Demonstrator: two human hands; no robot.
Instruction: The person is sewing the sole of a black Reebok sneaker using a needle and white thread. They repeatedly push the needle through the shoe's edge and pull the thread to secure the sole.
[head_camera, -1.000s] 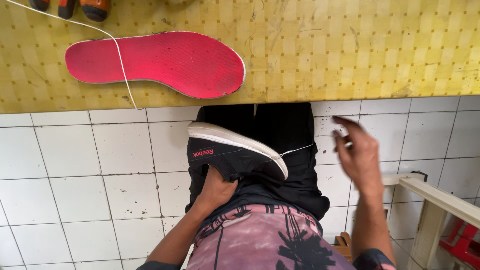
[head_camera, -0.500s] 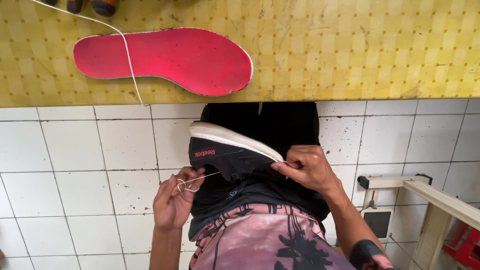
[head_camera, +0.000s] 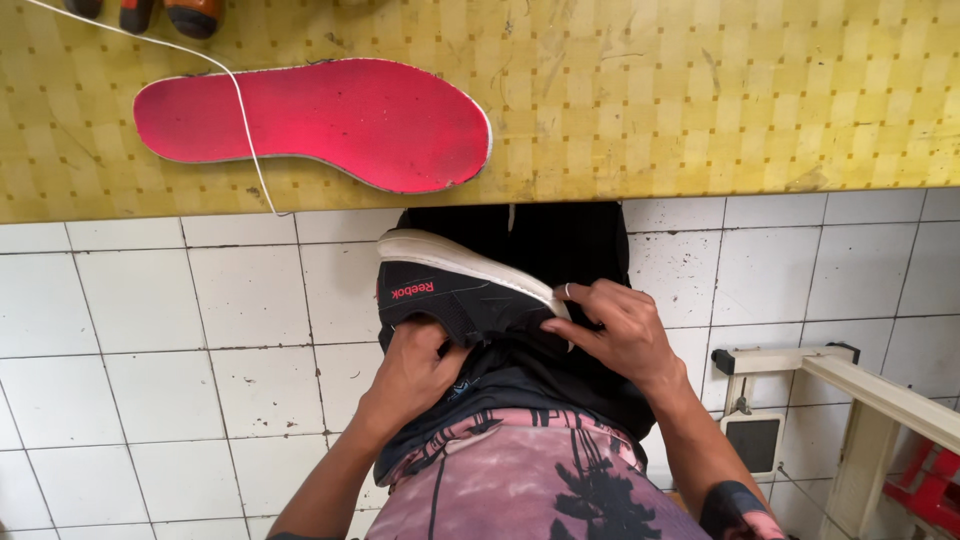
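Note:
A black sneaker with a white sole rests on its side in my lap, sole edge up. My left hand reaches up from below and grips the shoe's underside near the heel. My right hand presses on the toe end, fingers curled around the upper, with a thin white thread at the fingertips. Beyond the shoe, a red insole lies flat on the yellow patterned table, with a white thread draped across it.
Tool handles in orange and black poke in at the table's far left edge. White tiled floor lies below. A pale wooden frame stands at right, with something red behind it.
My left hand, which held a loop of thread away from the shoe, has moved up under the sneaker. My right hand has shifted further onto the toe end.

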